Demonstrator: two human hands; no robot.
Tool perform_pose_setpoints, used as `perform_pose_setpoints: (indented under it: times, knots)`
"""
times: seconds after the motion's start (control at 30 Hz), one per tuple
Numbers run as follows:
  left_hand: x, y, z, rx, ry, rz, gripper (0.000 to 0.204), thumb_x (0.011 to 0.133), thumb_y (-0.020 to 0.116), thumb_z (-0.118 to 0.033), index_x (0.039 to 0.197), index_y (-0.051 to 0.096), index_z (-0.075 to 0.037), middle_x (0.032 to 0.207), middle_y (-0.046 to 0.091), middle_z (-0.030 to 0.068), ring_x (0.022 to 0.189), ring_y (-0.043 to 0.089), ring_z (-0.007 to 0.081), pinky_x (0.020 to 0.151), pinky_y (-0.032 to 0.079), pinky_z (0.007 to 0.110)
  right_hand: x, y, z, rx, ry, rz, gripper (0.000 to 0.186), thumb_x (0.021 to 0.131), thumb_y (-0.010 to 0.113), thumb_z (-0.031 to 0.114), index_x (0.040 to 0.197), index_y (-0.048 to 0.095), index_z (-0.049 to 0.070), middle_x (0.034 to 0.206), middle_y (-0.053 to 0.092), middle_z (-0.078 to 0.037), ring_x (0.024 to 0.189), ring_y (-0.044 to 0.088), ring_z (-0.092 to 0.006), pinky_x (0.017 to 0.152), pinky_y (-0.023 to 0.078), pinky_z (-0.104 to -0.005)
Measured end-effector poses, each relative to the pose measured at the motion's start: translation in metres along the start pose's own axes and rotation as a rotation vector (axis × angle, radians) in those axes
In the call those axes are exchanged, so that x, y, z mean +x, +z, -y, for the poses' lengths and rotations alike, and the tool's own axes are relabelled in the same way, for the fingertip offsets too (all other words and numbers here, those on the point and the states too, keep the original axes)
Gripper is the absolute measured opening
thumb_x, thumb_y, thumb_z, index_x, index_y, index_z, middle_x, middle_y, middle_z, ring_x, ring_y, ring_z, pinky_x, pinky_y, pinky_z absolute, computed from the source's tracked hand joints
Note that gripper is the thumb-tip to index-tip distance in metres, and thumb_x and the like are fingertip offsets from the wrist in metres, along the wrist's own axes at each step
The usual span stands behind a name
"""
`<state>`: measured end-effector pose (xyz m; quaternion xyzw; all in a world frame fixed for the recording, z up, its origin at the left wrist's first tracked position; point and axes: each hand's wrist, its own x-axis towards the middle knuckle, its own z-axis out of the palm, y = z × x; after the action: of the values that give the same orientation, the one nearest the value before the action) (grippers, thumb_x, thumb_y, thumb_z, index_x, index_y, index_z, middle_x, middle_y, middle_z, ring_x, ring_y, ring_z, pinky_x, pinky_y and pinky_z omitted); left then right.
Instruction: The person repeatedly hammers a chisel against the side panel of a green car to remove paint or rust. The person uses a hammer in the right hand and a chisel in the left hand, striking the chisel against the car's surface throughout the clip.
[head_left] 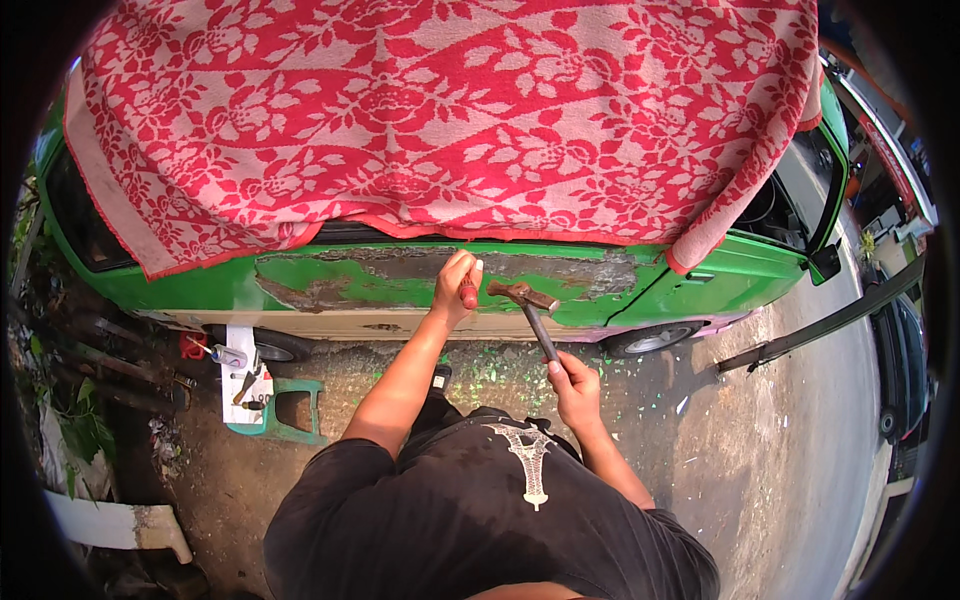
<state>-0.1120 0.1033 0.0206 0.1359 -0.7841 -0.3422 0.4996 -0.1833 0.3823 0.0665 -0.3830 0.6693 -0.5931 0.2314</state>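
My left hand is closed round a tool with a red handle, held up against the side of a green van. The tool's working end is hidden behind my fist, so its kind does not show. My right hand grips a hammer by its dark shaft. The hammer's rusty head is beside the red handle, a small gap apart. Around my left hand the van's panel has a long patch of bare, rough brown and grey surface where the green paint is gone.
A red and pink flowered blanket drapes over the van's roof and windows. Green paint chips litter the ground. At the left, a green plastic stool bears a white sheet with small tools. A dark post slants at the right.
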Motion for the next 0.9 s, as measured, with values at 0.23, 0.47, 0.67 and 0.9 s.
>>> perform_pose_setpoints:
  times: [0.23, 0.47, 0.67, 0.9]
  knots:
    - [0.011, 0.000, -0.010, -0.043, -0.056, -0.020, 0.027, 0.090, 0.060, -0.003, 0.072, 0.040, 0.000, 0.069, 0.039, 0.0102, 0.059, 0.040, 0.0242, 0.056, 0.037, 0.034, 0.016, 0.007, 0.008, 0.011, -0.719, -0.183, 0.020, 0.092, 0.061, 0.011, 0.100, 0.063, -0.006, 0.072, 0.062, -0.010, 0.057, 0.059, -0.0232, 0.055, 0.046, -0.0303]
    - [0.028, 0.002, -0.012, -0.012, -0.124, -0.072, 0.030, 0.093, 0.058, -0.005, 0.072, 0.038, 0.001, 0.069, 0.039, 0.0116, 0.060, 0.039, 0.0252, 0.057, 0.037, 0.035, 0.021, 0.007, -0.004, -0.402, -0.216, -0.042, 0.024, 0.096, 0.062, 0.020, 0.105, 0.065, -0.001, 0.071, 0.060, -0.013, 0.060, 0.060, -0.0279, 0.058, 0.047, -0.0337]
    - [0.022, 0.002, -0.013, 0.031, -0.040, -0.055, 0.029, 0.093, 0.058, -0.002, 0.074, 0.036, 0.002, 0.069, 0.036, 0.0114, 0.060, 0.034, 0.0231, 0.057, 0.036, 0.033, 0.012, -0.003, 0.000, -0.162, -0.169, -0.068, 0.024, 0.096, 0.062, 0.017, 0.110, 0.066, -0.002, 0.066, 0.057, -0.004, 0.060, 0.049, -0.0098, 0.055, 0.041, -0.0268]
    - [0.020, 0.002, -0.012, 0.057, -0.045, -0.050, 0.028, 0.090, 0.061, -0.003, 0.073, 0.040, 0.001, 0.069, 0.041, 0.0143, 0.058, 0.040, 0.0312, 0.056, 0.038, 0.037, 0.017, -0.008, 0.022, 0.026, -0.503, -0.161, 0.031, 0.095, 0.062, 0.022, 0.103, 0.065, -0.008, 0.071, 0.060, -0.005, 0.060, 0.053, -0.0105, 0.055, 0.043, -0.0266]
